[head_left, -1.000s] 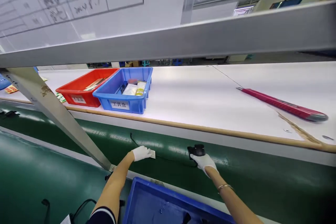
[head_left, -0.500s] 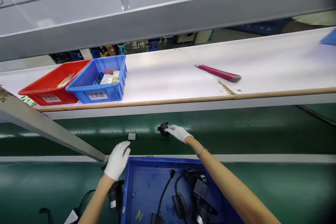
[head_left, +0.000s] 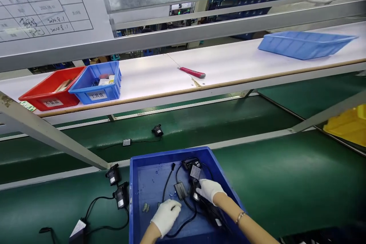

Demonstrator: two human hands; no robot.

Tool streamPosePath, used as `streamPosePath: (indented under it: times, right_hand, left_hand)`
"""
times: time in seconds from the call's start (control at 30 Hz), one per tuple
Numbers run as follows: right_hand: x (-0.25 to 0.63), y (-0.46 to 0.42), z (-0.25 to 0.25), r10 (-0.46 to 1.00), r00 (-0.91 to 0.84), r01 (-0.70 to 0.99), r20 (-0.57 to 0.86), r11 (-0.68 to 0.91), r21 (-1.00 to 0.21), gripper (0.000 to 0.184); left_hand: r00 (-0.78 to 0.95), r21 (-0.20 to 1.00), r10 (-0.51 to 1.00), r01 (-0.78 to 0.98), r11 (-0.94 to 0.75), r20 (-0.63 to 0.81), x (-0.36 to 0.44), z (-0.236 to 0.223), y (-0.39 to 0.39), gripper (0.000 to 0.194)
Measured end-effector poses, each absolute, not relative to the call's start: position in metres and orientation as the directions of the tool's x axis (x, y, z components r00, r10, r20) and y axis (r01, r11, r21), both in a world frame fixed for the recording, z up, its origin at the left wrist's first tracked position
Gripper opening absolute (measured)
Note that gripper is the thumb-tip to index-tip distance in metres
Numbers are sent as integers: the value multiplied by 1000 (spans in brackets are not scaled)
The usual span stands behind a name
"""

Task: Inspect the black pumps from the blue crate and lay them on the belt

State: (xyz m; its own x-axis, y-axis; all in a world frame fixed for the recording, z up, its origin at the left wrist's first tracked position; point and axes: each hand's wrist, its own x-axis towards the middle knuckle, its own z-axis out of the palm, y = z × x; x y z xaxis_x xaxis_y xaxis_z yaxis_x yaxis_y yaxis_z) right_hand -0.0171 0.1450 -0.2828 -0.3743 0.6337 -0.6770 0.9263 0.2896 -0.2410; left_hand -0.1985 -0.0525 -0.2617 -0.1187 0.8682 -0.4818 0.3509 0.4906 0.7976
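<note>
In the head view, the right hand [head_left: 211, 190] in a white glove touches the black parts with cords [head_left: 194, 188] inside the deep blue tray [head_left: 143, 177], but I can't tell if its grip is closed on them. The left hand [head_left: 166, 216], also gloved, is over the tray near a bent black cord [head_left: 185, 222], its fingers curled, and I can't tell if its grip holds anything. A red knife [head_left: 192, 72] lies on the white shelf [head_left: 228, 59] beyond.

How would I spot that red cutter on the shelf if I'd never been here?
Find the long white shelf. On it, look between the blue bin beside the red bin and the other blue bin far to the right. The cutter lies there, slim and red, while its neighbours are wide bins.
</note>
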Motion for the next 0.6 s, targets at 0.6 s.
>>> streamPosePath:
  times: [0.6]
  right_hand:
    - [14, 100, -317, 838, -293, 947, -460, 188, -259, 39]
  left_hand:
    - [-10, 680, 713, 292, 672, -701, -154, -303, -52, 33]
